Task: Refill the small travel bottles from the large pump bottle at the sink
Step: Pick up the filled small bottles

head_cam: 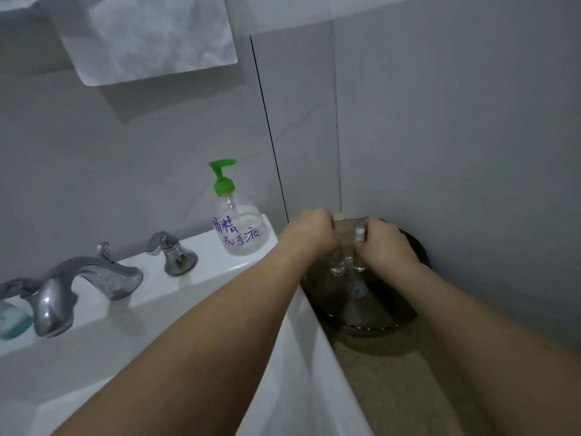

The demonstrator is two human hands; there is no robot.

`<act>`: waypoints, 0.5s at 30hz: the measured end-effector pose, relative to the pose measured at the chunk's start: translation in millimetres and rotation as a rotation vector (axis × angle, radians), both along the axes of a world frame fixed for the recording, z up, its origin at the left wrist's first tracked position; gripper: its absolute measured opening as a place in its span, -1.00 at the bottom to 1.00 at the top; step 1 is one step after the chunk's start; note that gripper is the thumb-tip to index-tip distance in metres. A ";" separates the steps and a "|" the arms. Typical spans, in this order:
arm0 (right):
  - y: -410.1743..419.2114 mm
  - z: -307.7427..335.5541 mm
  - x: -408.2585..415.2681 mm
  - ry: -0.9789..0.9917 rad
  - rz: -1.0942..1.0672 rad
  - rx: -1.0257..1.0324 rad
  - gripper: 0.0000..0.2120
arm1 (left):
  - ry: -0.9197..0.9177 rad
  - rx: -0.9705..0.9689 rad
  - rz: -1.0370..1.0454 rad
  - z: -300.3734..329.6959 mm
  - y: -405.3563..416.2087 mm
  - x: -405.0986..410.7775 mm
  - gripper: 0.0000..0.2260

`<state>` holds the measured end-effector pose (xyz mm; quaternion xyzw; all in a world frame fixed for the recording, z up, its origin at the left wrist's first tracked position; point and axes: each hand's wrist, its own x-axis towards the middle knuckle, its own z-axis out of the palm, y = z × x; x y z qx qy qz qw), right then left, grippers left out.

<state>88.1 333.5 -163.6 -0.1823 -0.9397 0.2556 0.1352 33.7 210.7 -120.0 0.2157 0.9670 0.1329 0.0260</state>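
At the far left a blue-green soap [14,320] lies on the white sink [132,313] rim, just beside the chrome faucet [67,291]. Further right stands a chrome handle [171,253]. Behind it, at the sink's back corner, the large pump bottle [236,229] stands upright, clear, with a green pump and purple handwriting.

Right of the sink edge, lower down, a dark glass dish [390,316] sits in the corner against the grey wall [456,121]. Small clear travel bottles [339,262] stand upright inside it. The left hand [309,232] reaches over the sink edge, its grip curled round the top of one bottle. The right hand [385,242] is just beside it, its grip pinching a small white cap [360,233] above another bottle. A white towel [147,36] hangs on the wall above.
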 end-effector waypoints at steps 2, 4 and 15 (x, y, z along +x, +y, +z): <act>2.7 0.1 2.7 -0.014 0.009 -0.016 -0.81 | -0.008 0.004 -0.012 0.7 0.7 -0.2 -0.88; 4.3 2.6 6.7 -0.039 0.036 -0.051 -0.75 | -0.017 -0.004 -0.026 2.1 0.8 1.1 -0.87; -7.7 51.5 26.8 -0.027 0.084 -0.071 -0.49 | 0.051 -0.063 -0.059 48.2 -16.3 24.3 -0.69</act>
